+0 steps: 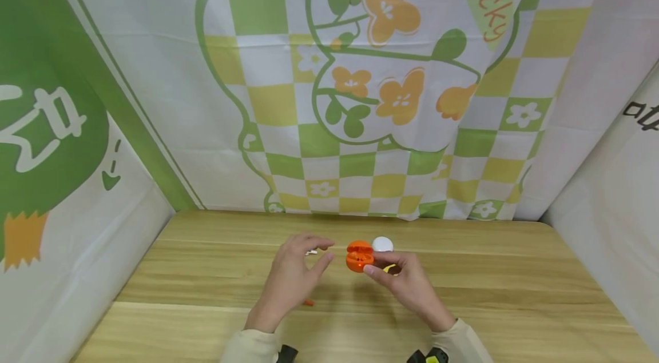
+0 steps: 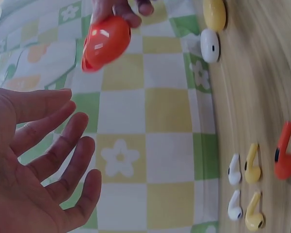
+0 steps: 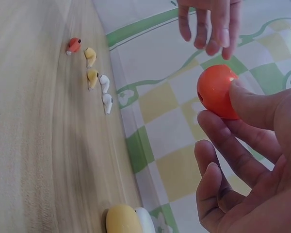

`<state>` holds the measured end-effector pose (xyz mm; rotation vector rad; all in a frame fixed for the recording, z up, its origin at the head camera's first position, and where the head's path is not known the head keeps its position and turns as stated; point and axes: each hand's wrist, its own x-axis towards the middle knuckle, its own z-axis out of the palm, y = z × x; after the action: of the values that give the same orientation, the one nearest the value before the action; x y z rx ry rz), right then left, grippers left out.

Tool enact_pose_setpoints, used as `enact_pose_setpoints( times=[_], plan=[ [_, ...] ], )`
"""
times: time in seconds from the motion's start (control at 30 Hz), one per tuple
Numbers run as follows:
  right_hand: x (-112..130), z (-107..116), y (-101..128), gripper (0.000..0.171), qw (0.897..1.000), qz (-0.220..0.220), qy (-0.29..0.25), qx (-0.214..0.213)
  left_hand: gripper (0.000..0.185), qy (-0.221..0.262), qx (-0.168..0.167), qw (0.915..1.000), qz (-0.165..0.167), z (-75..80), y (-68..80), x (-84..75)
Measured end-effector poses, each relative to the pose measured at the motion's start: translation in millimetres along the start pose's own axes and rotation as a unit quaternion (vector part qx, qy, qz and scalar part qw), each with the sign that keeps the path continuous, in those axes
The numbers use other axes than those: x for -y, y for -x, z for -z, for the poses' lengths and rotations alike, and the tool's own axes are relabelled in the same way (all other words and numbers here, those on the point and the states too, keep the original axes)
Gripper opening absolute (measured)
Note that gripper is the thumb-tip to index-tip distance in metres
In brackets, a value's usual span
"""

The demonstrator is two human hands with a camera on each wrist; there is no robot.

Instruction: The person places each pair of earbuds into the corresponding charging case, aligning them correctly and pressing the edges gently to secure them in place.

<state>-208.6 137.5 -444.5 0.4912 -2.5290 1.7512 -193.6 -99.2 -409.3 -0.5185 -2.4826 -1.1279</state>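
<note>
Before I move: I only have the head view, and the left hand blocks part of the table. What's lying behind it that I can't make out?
Observer: The left wrist view shows two yellow earbuds lying next to two white earbuds.
Operator: And the orange tip poking out past the left hand?
Observer: The left wrist view shows it whole: an orange earbud, lying apart from those four.
Operator: I see the right hand on the orange case, but only its thumb and one finger. Are all the fingers on it?
Observer: No. In the right wrist view, two of its fingers curl clear of the case.
</note>
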Motion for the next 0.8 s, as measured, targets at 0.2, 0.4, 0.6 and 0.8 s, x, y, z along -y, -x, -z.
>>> enact_pose_setpoints(
  times=[0.2, 0.4, 0.6, 0.8],
  plan=[
    [2, 3, 0, 0.024, 1.0, -0.021, -0.007, -0.006, 0.021, 0.015, 0.012, 0.9993, 0.031, 9.2, -1.1, 8.4],
    [4, 3, 0, 0.024, 1.0, -0.021, -0.009, -0.008, 0.02, 0.017, 0.033, 0.9971, 0.066, 15.2, 3.4, 24.5],
    [6, 5, 0, 0.024, 1.0, -0.028, -0.011, -0.01, 0.019, -0.009, 0.093, 0.9914, 0.092, 15.8, 13.2, 46.0],
    [5, 7, -2, 0.024, 0.999, -0.037, -0.013, -0.007, 0.02, -0.038, 0.142, 0.9843, 0.098, 16.5, 21.4, 61.7]
  ],
)
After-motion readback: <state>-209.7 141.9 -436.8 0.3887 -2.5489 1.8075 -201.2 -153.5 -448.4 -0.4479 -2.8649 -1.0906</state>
